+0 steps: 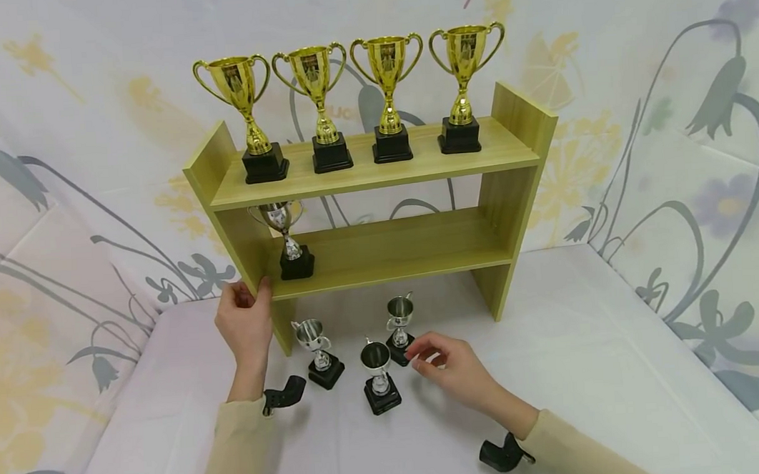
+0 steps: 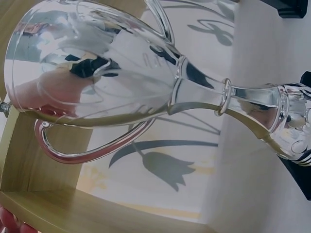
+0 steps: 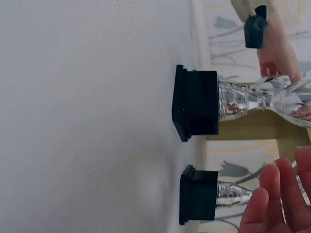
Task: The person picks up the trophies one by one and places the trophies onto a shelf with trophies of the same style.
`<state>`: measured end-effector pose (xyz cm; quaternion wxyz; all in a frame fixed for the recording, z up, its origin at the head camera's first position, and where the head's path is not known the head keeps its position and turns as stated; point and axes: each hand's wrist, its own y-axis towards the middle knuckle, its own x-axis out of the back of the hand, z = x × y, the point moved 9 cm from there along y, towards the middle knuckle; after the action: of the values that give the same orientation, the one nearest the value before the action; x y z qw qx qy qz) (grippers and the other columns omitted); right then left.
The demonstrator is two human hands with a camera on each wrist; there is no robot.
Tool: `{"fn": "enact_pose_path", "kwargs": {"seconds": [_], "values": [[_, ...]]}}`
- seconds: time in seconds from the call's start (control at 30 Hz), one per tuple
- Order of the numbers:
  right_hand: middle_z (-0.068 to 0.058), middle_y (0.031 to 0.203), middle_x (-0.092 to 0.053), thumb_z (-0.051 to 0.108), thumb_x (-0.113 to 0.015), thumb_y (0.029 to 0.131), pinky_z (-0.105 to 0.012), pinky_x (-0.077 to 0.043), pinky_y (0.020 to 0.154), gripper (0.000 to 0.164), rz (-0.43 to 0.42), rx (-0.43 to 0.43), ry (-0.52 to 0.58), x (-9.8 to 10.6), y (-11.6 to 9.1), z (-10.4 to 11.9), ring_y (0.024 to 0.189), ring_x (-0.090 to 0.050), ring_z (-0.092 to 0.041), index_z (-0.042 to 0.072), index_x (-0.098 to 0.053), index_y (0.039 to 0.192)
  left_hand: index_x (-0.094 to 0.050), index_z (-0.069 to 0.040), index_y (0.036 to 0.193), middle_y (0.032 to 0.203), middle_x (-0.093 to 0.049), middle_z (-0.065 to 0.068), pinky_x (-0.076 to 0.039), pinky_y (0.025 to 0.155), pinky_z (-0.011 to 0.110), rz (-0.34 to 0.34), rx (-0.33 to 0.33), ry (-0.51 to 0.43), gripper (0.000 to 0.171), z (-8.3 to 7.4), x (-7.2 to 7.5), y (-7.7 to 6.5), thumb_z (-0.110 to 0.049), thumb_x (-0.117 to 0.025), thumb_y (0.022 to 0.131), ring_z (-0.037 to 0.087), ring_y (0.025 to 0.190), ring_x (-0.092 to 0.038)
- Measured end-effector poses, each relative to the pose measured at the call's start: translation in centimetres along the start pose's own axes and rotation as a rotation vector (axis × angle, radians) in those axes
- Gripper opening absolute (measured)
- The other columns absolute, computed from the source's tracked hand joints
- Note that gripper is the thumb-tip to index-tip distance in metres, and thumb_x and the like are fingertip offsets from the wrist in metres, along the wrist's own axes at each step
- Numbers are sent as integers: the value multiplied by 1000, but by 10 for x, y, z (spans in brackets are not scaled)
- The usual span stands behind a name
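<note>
My left hand (image 1: 245,323) grips the front edge of the wooden shelf's left side panel (image 1: 232,248), thumb on the inner side. Beside it, a silver trophy cup (image 1: 291,245) with a black base stands at the left end of the middle board. Three more silver trophies stand on the table: a left one (image 1: 322,360), a front one (image 1: 381,384) and a back one (image 1: 399,332). My right hand (image 1: 454,369) is beside the back trophy, fingers loosely bent and holding nothing; whether the fingertips touch it, I cannot tell. Its fingers (image 3: 272,189) also show in the right wrist view.
Several gold trophies (image 1: 325,132) stand in a row along the top board (image 1: 363,179). To the right of the silver trophy runs bare middle board (image 1: 406,246). White cloth (image 1: 564,327) covers the table, and a flower-printed backdrop (image 1: 656,108) hangs behind the shelf.
</note>
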<state>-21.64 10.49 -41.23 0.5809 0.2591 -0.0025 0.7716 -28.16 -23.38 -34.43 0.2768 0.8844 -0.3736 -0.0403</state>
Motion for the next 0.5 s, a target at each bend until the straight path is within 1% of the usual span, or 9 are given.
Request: {"fn": "enact_pose_path", "kwargs": {"seconds": [0.03,0.23,0.27,0.5], "values": [[-12,100,-71,-1,-69,89,-31,-54,75,18,4,-2,7,-2,0,4,89,-66,-17,5,-68,105,-59,-2,82,63,-45,-1,-31,55,26,0,4,2,25,0,0,0,-21,-74,86,12,59,-43],[-11,101,-71,0,-73,86,-30,-54,75,20,10,-23,55,-12,2,-1,89,-66,-15,4,-68,105,-59,-1,83,63,-46,-1,-32,55,25,-1,11,-8,25,-1,0,0,-20,-75,86,12,59,-43],[-9,101,-71,1,-74,86,-30,-54,75,21,9,-27,65,-14,3,-6,90,-66,-15,5,-68,106,-59,-1,82,63,-46,-2,-32,55,25,-2,9,-10,25,-1,0,0,-20,-75,86,12,59,-43],[-12,104,-70,-2,-73,85,-31,-54,79,28,33,-48,109,-26,4,-10,96,-67,-26,2,-66,111,-58,-2,82,64,-45,-1,-31,55,25,1,19,-19,24,0,0,-1,-19,-74,86,13,60,-43]]}}
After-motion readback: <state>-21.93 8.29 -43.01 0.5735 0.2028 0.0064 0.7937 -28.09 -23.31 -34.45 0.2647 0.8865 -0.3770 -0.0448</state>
